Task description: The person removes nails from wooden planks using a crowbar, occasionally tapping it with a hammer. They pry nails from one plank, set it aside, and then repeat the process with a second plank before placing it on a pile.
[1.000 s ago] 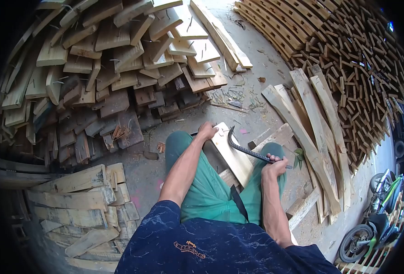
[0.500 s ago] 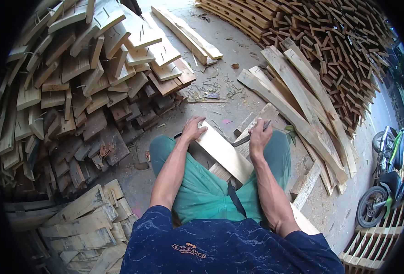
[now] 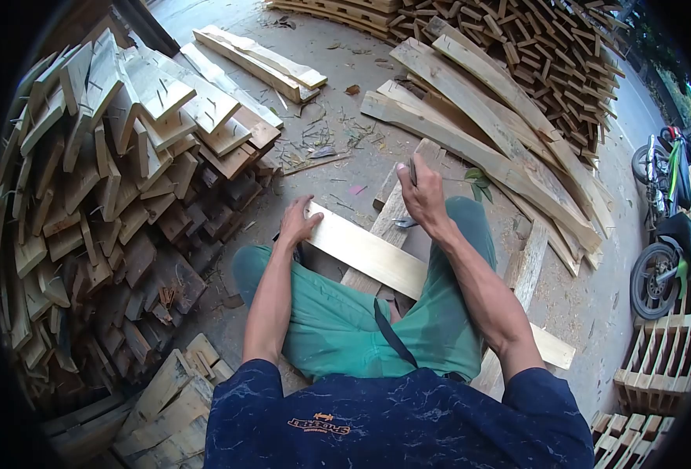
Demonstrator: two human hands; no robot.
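My left hand point(image 3: 300, 220) grips the upper left end of a pale, flat board point(image 3: 369, 248), thumb on its face. This board lies slanted between my knees, across a rougher plank point(image 3: 396, 205). In my right hand point(image 3: 425, 195), raised above the rough plank, is a dark tool point(image 3: 413, 170) with its end sticking up past my fingers. A bluish metal piece point(image 3: 405, 223) shows just below that hand; whether it belongs to the tool is unclear. The fingers of my right hand are wrapped closed.
A tall stack of boards with protruding nails point(image 3: 158, 90) stands on the left. Long planks point(image 3: 486, 156) lie at the right, before a big wood pile point(image 3: 517, 62). Two boards point(image 3: 259, 62) rest on the floor ahead. Motorbikes point(image 3: 662, 266) and slatted pallets point(image 3: 666, 359) are far right.
The view has shifted, and the scene appears turned. My right hand has risen and the tool now points more upright. The pale board lies at a flatter slant, still under my left hand.
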